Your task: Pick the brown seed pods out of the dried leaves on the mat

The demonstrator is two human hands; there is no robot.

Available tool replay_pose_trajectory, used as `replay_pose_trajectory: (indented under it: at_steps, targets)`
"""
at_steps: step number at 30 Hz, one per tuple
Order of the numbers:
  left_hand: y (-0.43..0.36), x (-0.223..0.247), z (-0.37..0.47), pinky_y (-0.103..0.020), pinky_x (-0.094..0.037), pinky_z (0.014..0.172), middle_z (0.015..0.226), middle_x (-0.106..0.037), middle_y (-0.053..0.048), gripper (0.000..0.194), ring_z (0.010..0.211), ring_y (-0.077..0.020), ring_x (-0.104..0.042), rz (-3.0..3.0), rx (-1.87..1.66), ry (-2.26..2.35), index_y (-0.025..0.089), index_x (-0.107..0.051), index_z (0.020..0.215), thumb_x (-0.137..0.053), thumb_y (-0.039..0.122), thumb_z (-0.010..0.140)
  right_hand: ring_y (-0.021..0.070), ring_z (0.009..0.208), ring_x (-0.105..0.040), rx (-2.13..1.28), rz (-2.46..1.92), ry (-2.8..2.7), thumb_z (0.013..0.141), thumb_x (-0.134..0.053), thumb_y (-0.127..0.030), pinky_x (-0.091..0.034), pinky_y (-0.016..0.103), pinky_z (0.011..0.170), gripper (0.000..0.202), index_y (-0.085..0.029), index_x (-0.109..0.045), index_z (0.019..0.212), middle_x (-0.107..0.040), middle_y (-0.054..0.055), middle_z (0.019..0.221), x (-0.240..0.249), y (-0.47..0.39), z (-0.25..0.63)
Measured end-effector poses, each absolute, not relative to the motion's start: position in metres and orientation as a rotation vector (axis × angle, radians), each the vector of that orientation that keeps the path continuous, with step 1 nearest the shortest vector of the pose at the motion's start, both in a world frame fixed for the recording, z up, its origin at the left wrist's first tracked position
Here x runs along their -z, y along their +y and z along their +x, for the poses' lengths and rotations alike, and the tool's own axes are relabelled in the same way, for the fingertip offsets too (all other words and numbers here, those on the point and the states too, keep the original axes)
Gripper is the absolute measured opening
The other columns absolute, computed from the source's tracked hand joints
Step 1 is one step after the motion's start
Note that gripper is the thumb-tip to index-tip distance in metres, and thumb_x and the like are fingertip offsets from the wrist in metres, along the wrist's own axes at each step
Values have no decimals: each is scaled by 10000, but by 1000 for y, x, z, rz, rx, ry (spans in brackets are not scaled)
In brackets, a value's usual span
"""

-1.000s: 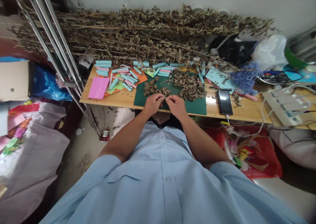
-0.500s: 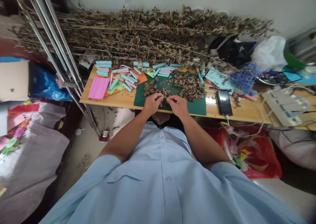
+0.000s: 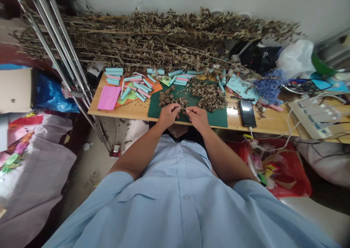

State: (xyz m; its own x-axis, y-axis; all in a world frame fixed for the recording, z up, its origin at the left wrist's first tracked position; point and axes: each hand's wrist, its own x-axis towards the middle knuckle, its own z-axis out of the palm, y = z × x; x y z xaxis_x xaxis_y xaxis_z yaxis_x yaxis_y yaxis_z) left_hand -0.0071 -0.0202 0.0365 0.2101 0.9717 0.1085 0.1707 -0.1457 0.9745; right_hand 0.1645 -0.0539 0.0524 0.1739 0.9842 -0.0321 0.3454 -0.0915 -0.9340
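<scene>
My left hand (image 3: 168, 114) and my right hand (image 3: 197, 116) face each other over the near edge of a green cutting mat (image 3: 155, 112). Both are closed in a pinch, fingertips at a small heap of dried leaves (image 3: 182, 103). Whatever lies between the fingertips is too small to make out. Just beyond my left hand sit several round brown balls of dried plant (image 3: 166, 97). A larger pile of dried leaves (image 3: 209, 96) lies beyond and right of my right hand.
Bundles of dried leafy stalks (image 3: 164, 40) run along the wall. Blue and pink paper rolls (image 3: 139, 86) and a pink paper stack (image 3: 108, 97) lie left. A phone (image 3: 247, 113), blue yarn (image 3: 270, 85) and a power strip (image 3: 311, 118) are right. Metal crutches (image 3: 58, 54) lean at the left.
My right hand's fingertips have shifted very slightly at the leaf heap. Otherwise both hands hold almost the same place, and the view has moved a little.
</scene>
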Motion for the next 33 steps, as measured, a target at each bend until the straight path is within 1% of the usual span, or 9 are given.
replay_pose_trajectory:
  at_steps: [4, 7, 10, 14, 18, 22, 28, 33]
  targets:
    - [-20, -37, -8, -198, -472, 571, 752, -680, 14, 156, 545, -74, -626, 1530, -1051, 1120, 179, -700, 946, -598, 293, 913, 114, 462, -455, -1035, -1562, -1206, 785, -659, -397, -338, 244, 465, 214, -201, -740, 805, -534, -48, 508, -55, -54, 161]
    - [-20, -37, -8, -194, -473, 573, 751, -679, 14, 152, 542, -71, -623, 1532, -1060, 1119, 177, -699, 950, -598, 285, 913, 95, 439, -447, -1125, -1493, -1071, 745, -676, -375, -291, 233, 431, 184, -195, -713, 755, -580, -34, 556, -55, -53, 158]
    - [-20, -36, -8, -192, -476, 574, 730, -676, 16, 152, 540, -72, -619, 1540, -1065, 1117, 176, -700, 957, -600, 283, 913, 77, 424, -442, -1199, -1457, -951, 695, -701, -367, -259, 227, 414, 191, -185, -711, 755, -636, -12, 629, -58, -51, 156]
    - [-20, -36, -8, -191, -475, 574, 737, -673, 16, 160, 538, -70, -621, 1544, -1074, 1104, 173, -700, 952, -598, 291, 917, 62, 419, -439, -1266, -1478, -859, 659, -727, -369, -240, 219, 401, 242, -177, -732, 807, -662, -1, 674, -63, -51, 155]
    - [-21, -36, -8, -187, -473, 567, 753, -677, 12, 161, 534, -66, -621, 1532, -1067, 1117, 169, -700, 964, -597, 283, 916, 56, 417, -437, -1286, -1474, -832, 649, -732, -343, -231, 215, 396, 236, -170, -736, 809, -659, -1, 676, -66, -51, 155]
    - [-21, -38, -8, -187, -476, 574, 756, -678, 11, 159, 543, -67, -622, 1535, -1061, 1123, 174, -699, 959, -596, 287, 917, 58, 431, -440, -1284, -1485, -815, 645, -749, -351, -224, 213, 392, 248, -175, -738, 819, -665, 2, 692, -65, -50, 156]
    - [-22, -40, -8, -203, -477, 587, 762, -691, 5, 155, 553, -81, -621, 1565, -1053, 1122, 169, -696, 943, -601, 288, 911, 59, 421, -441, -1301, -1457, -794, 641, -781, -415, -212, 215, 387, 315, -178, -736, 844, -680, 9, 709, -63, -51, 156]
    - [-23, -39, -8, -205, -475, 584, 776, -685, -4, 175, 567, -87, -622, 1574, -1040, 1121, 164, -693, 951, -597, 306, 916, 60, 425, -434, -1316, -1434, -825, 693, -765, -476, -222, 222, 387, 344, -175, -742, 859, -670, 15, 723, -62, -51, 154]
